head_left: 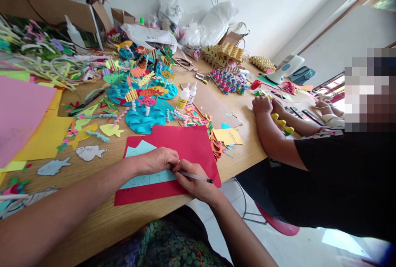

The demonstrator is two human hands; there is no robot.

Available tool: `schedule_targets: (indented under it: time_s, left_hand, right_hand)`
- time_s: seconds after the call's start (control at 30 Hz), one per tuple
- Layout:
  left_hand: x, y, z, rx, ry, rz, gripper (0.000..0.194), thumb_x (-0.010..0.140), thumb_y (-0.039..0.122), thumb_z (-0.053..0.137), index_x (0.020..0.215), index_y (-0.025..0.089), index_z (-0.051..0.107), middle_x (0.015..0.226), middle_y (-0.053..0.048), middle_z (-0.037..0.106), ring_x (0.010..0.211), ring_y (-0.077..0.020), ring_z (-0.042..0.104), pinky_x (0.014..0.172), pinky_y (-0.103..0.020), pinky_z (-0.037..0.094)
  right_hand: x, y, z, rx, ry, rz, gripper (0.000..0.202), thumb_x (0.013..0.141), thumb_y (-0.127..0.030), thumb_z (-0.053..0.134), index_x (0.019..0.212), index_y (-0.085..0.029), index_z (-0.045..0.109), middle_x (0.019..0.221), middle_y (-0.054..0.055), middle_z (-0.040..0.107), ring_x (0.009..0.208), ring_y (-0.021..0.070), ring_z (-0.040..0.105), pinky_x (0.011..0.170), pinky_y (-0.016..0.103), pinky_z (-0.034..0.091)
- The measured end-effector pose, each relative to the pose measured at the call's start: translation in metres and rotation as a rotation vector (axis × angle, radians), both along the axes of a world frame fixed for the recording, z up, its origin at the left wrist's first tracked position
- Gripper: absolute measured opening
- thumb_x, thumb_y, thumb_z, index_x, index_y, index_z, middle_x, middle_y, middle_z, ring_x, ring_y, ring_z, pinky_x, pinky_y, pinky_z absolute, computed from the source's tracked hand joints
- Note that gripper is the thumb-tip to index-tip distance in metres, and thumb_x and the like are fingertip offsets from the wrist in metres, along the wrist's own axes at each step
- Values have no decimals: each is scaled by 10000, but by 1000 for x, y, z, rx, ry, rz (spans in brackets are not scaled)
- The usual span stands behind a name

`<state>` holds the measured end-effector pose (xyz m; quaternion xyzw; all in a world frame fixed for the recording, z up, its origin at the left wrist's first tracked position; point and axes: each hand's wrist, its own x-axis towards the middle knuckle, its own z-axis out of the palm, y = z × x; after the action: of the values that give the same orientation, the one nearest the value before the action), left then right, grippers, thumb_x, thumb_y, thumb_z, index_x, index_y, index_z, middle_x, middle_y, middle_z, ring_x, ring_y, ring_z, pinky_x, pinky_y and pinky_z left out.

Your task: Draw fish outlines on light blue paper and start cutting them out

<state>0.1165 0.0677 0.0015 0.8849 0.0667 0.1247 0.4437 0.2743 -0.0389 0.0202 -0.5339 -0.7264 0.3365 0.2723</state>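
Note:
My right hand (pixel 198 181) grips a pen (pixel 196 176) with a clear barrel and a dark end. Against its fingertips, my left hand (pixel 159 160) is closed in a pinch near the pen's other end; what it pinches is hidden. Both hands are over a light blue paper (pixel 140 181) that carries drawn outlines. Beneath that paper are red sheets (pixel 188 143). To the left on the table lie a white fish cutout (pixel 90 152), a grey-blue fish cutout (pixel 53 167) and a yellow fish cutout (pixel 111 130).
Blue egg-carton bases (pixel 144 120) with colourful paper fish stand ahead, beside glue bottles (pixel 183 98). Scissors (pixel 217 145) and scraps lie right of the red sheets. Pink paper (pixel 23 114) is at left. Another person's arm (pixel 275 135) rests on the table at right.

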Motion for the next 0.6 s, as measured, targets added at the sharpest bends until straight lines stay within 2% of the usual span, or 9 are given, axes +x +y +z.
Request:
schedule_targets:
  time_s: [0.33,0.6]
  left_hand:
    - [0,1,0,-12,14,1,218,813,74,450,672,137,603,777,-25,602,723,-133,555,700,-221,424]
    - [0,0,-1,-20,9,10,218,797,60,449,669,146,605,754,-10,587,697,-123,546,668,-207,412]
  right_hand:
    - [2,0,2,-7,32,-7,73,827,-172,464,819,-192,534,745,4,606,652,120,545,597,203,404]
    - [-1,1,2,0,-34,-18,74,800,-158,477,786,-203,534,681,-17,571,599,111,510,549,190,376]
